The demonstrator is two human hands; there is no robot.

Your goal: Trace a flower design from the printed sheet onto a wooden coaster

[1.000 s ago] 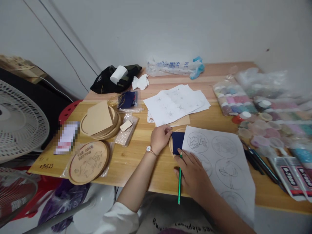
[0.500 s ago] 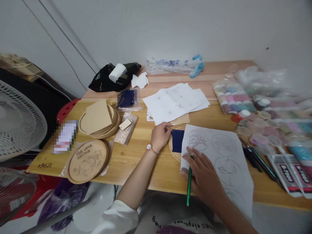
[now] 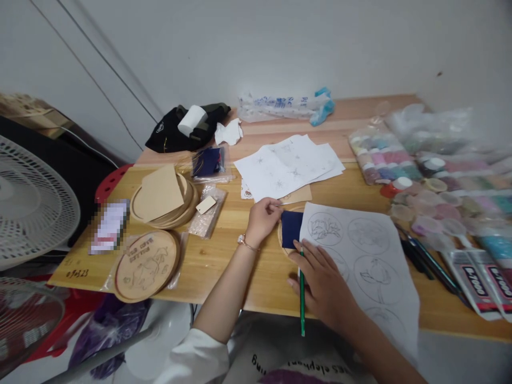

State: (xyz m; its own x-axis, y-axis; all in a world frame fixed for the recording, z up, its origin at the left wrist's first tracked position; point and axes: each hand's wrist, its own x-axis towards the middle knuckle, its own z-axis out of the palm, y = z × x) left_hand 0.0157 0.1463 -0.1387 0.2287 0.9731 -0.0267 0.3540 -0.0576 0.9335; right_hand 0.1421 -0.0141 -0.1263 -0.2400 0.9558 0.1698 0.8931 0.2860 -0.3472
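A dark blue sheet lies on a round wooden disc, partly under a white paper printed with circular line drawings. At the upper left corner of the blue sheet is my left hand, its thumb and fingers pinched at the edge; what they grip is too small to make out. My right hand rests on the left part of the paper, with a green pencil held between its fingers and pointing down toward the table's front edge.
Drawing sheets lie behind my hands. Wooden discs and a phone are at the left, near a fan. Pens, glue packs and bags of coloured material fill the right side.
My right hand has shifted slightly left, and the green pencil is now more upright. The paper's left edge sits a little further right, showing slightly more blue. My left hand stays at the sheet's corner.
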